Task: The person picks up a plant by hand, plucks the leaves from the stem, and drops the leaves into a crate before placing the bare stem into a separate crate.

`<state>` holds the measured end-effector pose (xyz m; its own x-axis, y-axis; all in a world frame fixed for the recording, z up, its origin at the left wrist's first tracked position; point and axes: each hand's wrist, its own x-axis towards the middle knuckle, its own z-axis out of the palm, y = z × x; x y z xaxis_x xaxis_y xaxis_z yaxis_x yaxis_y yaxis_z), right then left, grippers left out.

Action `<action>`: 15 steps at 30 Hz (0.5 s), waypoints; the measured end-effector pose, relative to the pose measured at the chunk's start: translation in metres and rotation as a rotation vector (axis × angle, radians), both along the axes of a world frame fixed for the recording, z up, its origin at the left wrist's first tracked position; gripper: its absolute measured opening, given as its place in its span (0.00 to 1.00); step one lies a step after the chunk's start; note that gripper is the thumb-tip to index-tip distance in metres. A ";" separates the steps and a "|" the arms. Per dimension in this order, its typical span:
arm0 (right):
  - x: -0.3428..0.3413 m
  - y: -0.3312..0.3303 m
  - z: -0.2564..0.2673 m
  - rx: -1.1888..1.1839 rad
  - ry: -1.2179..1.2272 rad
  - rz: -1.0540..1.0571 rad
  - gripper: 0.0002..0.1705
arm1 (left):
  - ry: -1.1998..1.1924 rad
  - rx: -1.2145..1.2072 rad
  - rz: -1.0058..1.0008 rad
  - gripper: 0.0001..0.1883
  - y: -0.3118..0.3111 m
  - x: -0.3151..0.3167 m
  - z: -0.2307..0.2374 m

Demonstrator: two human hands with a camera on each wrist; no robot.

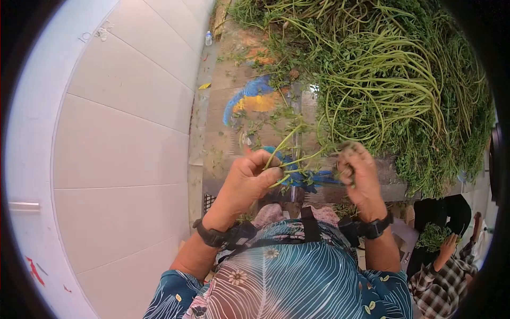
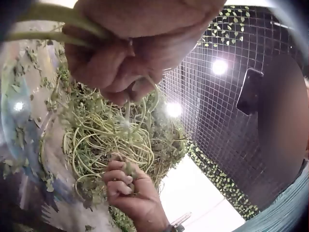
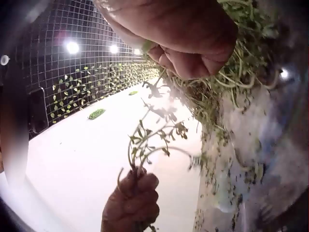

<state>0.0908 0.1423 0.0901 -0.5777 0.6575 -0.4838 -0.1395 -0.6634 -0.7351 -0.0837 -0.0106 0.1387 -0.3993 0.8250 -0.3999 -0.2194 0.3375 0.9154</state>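
Note:
My left hand (image 1: 245, 179) pinches a few thin green stems (image 1: 287, 139) between thumb and fingers, over the near part of the table. In the right wrist view small leaves (image 3: 166, 135) branch from the stems above this hand's fist. My right hand (image 1: 363, 178) is apart from it on the right, fingers curled in. In the left wrist view bits of green leaf (image 2: 129, 169) show at the right hand's fingertips, and in the right wrist view a green piece (image 3: 148, 46) pokes out between its fingers. Its palm is hidden.
A large heap of long-stemmed greens (image 1: 393, 90) covers the table's right and far side. Loose leaves lie scattered on the painted tabletop (image 1: 218, 143). A small bottle (image 1: 208, 38) stands at the far left edge. Another person's hand (image 1: 449, 250) is by some greens (image 1: 433, 236) at lower right.

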 end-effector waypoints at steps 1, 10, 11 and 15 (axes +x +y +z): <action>0.006 0.007 0.003 0.047 0.038 -0.019 0.08 | 0.066 -0.007 -0.001 0.02 0.001 0.001 0.004; -0.011 -0.009 0.057 1.482 -0.184 0.448 0.12 | 0.381 -0.036 -0.096 0.06 0.004 0.012 0.018; -0.013 -0.010 0.053 1.493 -0.194 0.475 0.12 | 0.396 -0.035 -0.097 0.06 0.005 0.014 0.021; -0.011 -0.012 0.052 1.556 -0.258 0.535 0.09 | 0.342 -0.050 -0.118 0.08 0.000 0.014 0.020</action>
<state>0.0798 0.1305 0.1426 -0.8960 0.3379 0.2880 0.0688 0.7465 -0.6618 -0.0701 -0.0109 0.1585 -0.4197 0.8565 -0.3003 0.1401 0.3880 0.9110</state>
